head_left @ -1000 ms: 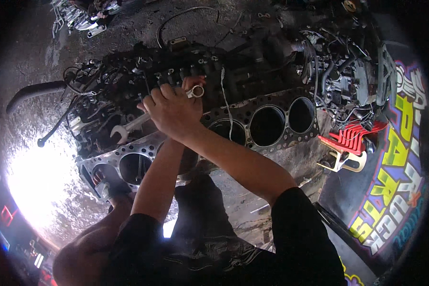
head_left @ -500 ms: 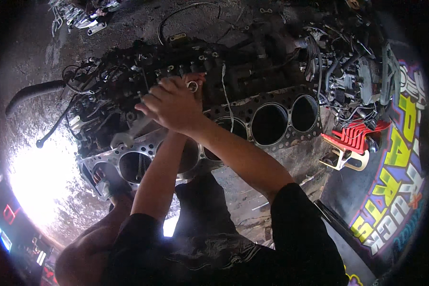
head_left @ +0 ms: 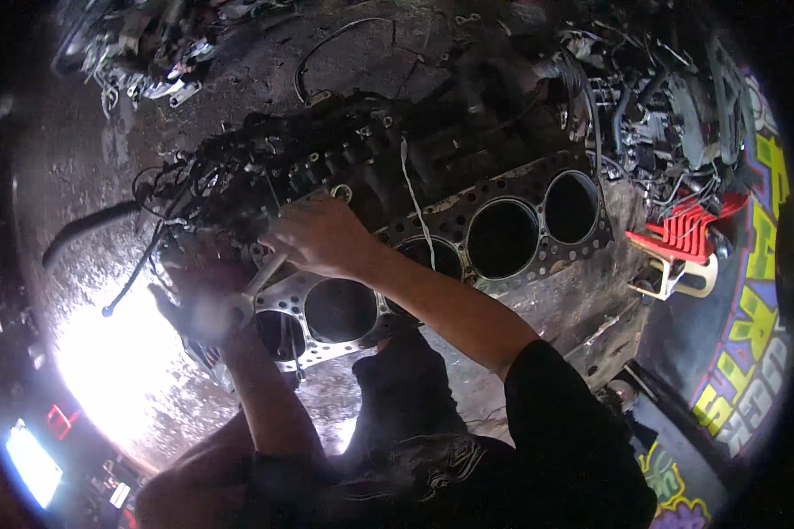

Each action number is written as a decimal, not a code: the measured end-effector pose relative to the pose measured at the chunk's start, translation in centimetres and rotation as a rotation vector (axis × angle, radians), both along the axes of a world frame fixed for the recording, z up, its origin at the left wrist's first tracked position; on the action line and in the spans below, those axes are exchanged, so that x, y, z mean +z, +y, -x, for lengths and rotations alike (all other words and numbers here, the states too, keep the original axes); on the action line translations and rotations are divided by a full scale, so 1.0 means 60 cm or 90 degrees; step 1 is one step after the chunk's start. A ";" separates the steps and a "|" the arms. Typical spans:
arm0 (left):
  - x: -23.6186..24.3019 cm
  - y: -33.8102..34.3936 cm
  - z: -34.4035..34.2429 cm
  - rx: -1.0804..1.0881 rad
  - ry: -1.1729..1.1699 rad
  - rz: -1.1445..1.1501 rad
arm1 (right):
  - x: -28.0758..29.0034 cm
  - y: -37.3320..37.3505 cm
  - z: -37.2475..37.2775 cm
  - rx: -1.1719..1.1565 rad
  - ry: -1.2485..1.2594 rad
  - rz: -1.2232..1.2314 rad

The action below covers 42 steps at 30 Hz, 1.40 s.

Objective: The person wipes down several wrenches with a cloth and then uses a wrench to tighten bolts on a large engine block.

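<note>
My right hand (head_left: 322, 234) is closed around a long metal wrench (head_left: 263, 275) over the near edge of an engine block (head_left: 454, 198). The wrench's ring end (head_left: 341, 192) shows just past my knuckles, and its shaft slants down toward the left. Close to the wrench's lower end is my left hand (head_left: 201, 300), smeared by motion, its thumb and fingers looking spread apart. That hand covers the left end of the block. Large round cylinder bores (head_left: 501, 236) line the block's flat top, with small bolt holes around them. A pale strip (head_left: 415, 198) lies across the block.
Hoses and wiring (head_left: 163, 194) stick out at the block's far left, with a dark pipe (head_left: 88, 231) beyond. More engine parts (head_left: 670, 123) stand at the right, near a red plastic chair (head_left: 684, 234). Glaring light (head_left: 119, 353) falls on the floor at left. A painted board (head_left: 750, 300) edges the right.
My left hand has come away from under my right hand and moved left and nearer. My right hand, still on the wrench, sits slightly lower. The view has shifted and tilted.
</note>
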<state>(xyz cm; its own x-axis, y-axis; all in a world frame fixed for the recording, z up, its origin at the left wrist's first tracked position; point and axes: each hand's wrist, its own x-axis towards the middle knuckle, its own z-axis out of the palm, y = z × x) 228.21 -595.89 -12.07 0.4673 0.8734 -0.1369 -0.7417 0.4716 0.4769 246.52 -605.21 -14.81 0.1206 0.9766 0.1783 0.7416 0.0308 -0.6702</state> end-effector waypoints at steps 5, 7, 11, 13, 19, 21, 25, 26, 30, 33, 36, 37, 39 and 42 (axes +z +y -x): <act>0.038 -0.023 -0.007 -0.062 -0.039 -0.005 | 0.056 -0.005 0.035 0.075 -0.060 0.018; 0.040 -0.025 -0.022 -0.118 -0.117 -0.096 | 0.061 0.001 0.067 0.126 -0.083 0.079; 0.055 -0.038 -0.070 0.194 0.167 0.019 | 0.061 0.017 0.042 0.175 -0.054 0.192; 0.036 -0.046 -0.040 0.333 0.324 0.093 | 0.032 0.015 0.036 0.176 0.069 0.142; 0.016 -0.109 -0.078 0.248 0.688 -0.180 | 0.137 -0.079 -0.123 0.119 0.318 0.126; 0.019 -0.143 -0.138 0.096 0.739 -0.258 | 0.136 -0.085 -0.123 0.104 0.293 0.171; 0.029 -0.229 -0.273 -0.222 0.777 -0.626 | 0.095 -0.109 -0.178 0.060 0.298 0.076; 0.033 -0.247 -0.319 -0.270 0.774 -0.761 | 0.087 -0.132 -0.193 0.034 0.394 0.007; 0.089 -0.305 -0.609 -0.372 0.640 -0.665 | 0.001 -0.250 -0.342 -0.340 0.778 -0.136; 0.067 -0.289 -0.660 -0.212 0.515 -0.812 | -0.074 -0.288 -0.402 -0.446 0.880 -0.209; -0.006 -0.202 -0.534 -0.289 0.730 -0.759 | -0.096 -0.297 -0.402 -0.487 0.888 -0.268; -0.029 -0.174 -0.489 -0.256 0.894 -0.844 | -0.079 -0.290 -0.402 -0.479 0.901 -0.302; -0.081 -0.133 -0.420 -0.214 1.072 -0.921 | -0.061 -0.273 -0.397 -0.450 0.936 -0.339; -0.118 -0.111 -0.393 -0.495 1.107 -1.075 | -0.062 -0.284 -0.394 -0.385 0.957 -0.419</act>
<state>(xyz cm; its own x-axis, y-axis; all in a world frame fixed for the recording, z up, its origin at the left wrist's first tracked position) 251.82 -602.56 -19.15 0.8604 0.4321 -0.2703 0.4951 -0.8344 0.2423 270.17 -622.22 -18.54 0.8266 0.5526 -0.1070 -0.4500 0.5346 -0.7153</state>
